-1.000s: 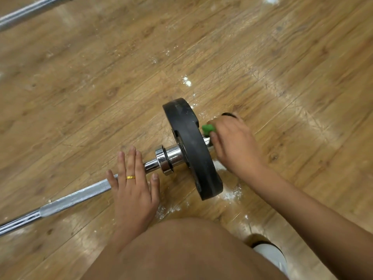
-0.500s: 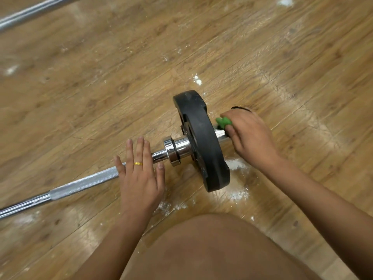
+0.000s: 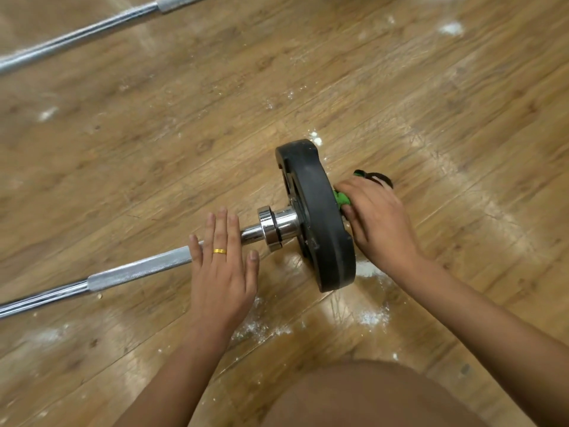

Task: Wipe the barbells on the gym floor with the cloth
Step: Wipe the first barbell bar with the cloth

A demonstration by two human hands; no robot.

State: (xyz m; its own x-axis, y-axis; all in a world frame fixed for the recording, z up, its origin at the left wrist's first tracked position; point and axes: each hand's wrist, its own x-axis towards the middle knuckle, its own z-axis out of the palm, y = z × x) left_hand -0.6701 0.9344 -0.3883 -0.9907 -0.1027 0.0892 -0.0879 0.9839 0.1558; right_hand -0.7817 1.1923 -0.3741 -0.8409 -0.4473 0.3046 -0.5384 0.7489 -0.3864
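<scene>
Bottom of frame, right of centre: your bare knee (image 3: 369,396), both forearms running up from it.

Wooden plank floor (image 3: 184,134) under everything. White chalk dust (image 3: 372,317) scattered just above the knee, with more specks further up the frame.

Left hand (image 3: 221,272), centre frame: flat, fingers straight and together, nothing grasped. It lies palm down across the barbell shaft (image 3: 138,269), fingertips past the far side of the bar. Gold ring (image 3: 219,251) on one finger.

The barbell lies on the floor and runs from the lower left edge up toward centre right. There is a knurled grey section left of your hand, then smooth chrome, then a chrome collar (image 3: 274,228) up against the black weight plate (image 3: 320,217). The plate stands on edge, its rim on the floor.

Right hand (image 3: 378,220), right of the plate: fingers curled and clenched round a green cloth (image 3: 341,198). The cloth is bunched just beside the plate's outer face, where the bar end would be; your hand hides that end of the bar, so contact with the metal cannot be confirmed.

Just beyond your right knuckles is a small black loop (image 3: 377,178) on the floor, partly hidden and unidentified.

Upper left corner: a second barbell (image 3: 92,29) lies well apart, only its steel shaft in view.
</scene>
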